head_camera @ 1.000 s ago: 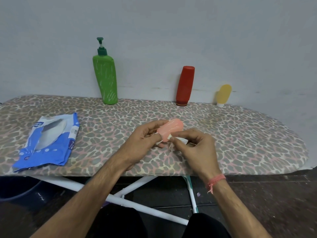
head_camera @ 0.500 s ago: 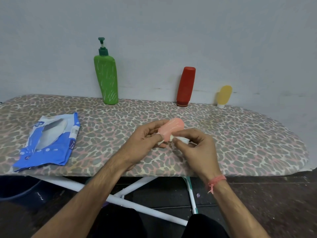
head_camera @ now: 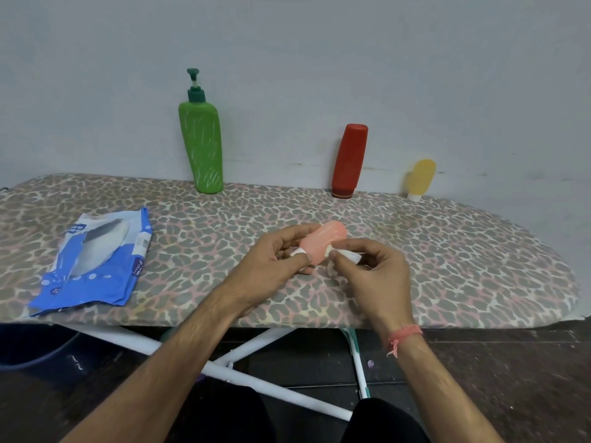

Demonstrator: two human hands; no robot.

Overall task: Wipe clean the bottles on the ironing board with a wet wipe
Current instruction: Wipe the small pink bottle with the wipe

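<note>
A small pink bottle (head_camera: 324, 242) with white streaks lies tilted over the middle of the leopard-print ironing board (head_camera: 447, 251). My left hand (head_camera: 271, 266) grips its white-capped lower end. My right hand (head_camera: 371, 273) pinches a folded white wet wipe (head_camera: 347, 254) against the bottle's right side. Along the wall stand a tall green pump bottle (head_camera: 203, 145) streaked with white marks, a red bottle (head_camera: 349, 161) on its cap, and a small yellow bottle (head_camera: 421, 179) on its white cap.
A blue and white wet wipe pack (head_camera: 92, 260) lies open on the board's left part. The board's white legs (head_camera: 249, 350) cross below it. A dark blue tub (head_camera: 28, 346) sits on the floor at the left.
My right hand has shifted the wipe slightly along the pink bottle's side. The bottle stays in my left hand at about the same spot.
</note>
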